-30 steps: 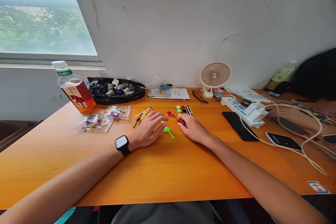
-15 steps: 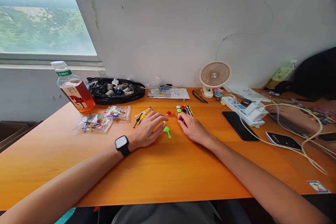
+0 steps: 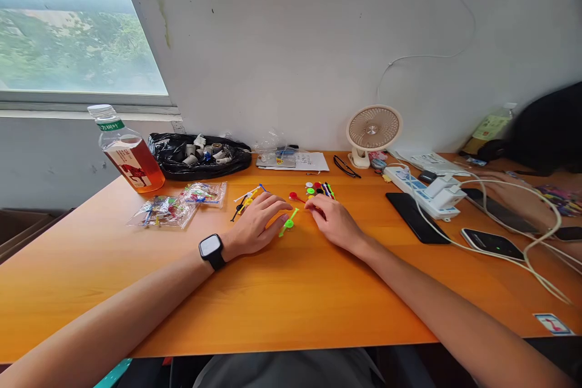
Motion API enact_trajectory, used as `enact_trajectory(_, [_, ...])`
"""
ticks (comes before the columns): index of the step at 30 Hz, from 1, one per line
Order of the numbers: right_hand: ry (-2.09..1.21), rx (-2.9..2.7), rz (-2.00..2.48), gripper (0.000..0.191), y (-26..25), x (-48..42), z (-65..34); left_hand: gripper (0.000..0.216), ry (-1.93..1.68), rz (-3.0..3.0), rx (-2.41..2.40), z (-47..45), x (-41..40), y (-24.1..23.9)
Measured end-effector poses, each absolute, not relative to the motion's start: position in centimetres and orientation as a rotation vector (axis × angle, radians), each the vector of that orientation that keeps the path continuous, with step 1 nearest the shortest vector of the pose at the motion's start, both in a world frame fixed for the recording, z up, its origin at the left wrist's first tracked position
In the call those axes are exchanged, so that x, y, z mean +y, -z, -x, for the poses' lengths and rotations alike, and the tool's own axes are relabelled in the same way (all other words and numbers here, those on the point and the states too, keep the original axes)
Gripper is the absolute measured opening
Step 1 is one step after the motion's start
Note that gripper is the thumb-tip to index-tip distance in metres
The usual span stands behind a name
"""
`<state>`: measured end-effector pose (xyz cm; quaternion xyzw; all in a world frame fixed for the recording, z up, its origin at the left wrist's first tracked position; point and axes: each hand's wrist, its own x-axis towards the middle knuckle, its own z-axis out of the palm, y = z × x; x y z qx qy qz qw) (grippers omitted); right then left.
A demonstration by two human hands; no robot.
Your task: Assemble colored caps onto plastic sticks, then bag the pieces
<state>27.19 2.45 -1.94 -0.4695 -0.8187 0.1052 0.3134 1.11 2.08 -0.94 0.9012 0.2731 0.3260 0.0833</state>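
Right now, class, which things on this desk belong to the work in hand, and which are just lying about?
In hand: left hand, right hand, green stick between them, coloured pieces beyond.
Lying about: bottle, fan, glasses, black phone, power strip.

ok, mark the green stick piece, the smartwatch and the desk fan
green stick piece point(image 3: 289, 222): head view, middle of its stem.
smartwatch point(image 3: 211, 247): head view, screen face.
desk fan point(image 3: 373, 128): head view, centre of the grille.
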Motion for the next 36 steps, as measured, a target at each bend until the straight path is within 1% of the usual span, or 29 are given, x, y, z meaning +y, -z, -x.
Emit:
enact_trajectory(9, [-0.276, -2.135, 1.248, 0.020, 1.99, 2.37, -27.11, 0.025, -0.964, -2.690, 0.809, -1.09, 2.02, 0.85])
enact_trajectory(13, [-0.275, -2.144, 1.196, 0.028, 2.12, 2.45, -27.18, 0.024, -0.972, -2.695, 0.806, -1.08, 2.08, 0.94])
enact_trajectory(18, [-0.289, -2.143, 1.144, 0.029, 2.24, 2.58, -27.25, 0.023, -0.959, -2.704, 0.812, -1.06, 2.22, 1.12])
enact_trajectory(24, [-0.239, -2.151, 1.152, 0.036, 2.35, 2.57, -27.25, 0.023, -0.951, -2.701, 0.814, -1.12, 2.18, 1.04])
enact_trajectory(36, [-0.219, -2.155, 1.138, 0.034, 2.31, 2.55, -27.10, 0.021, -0.933, -2.715, 0.809, -1.12, 2.31, 1.12])
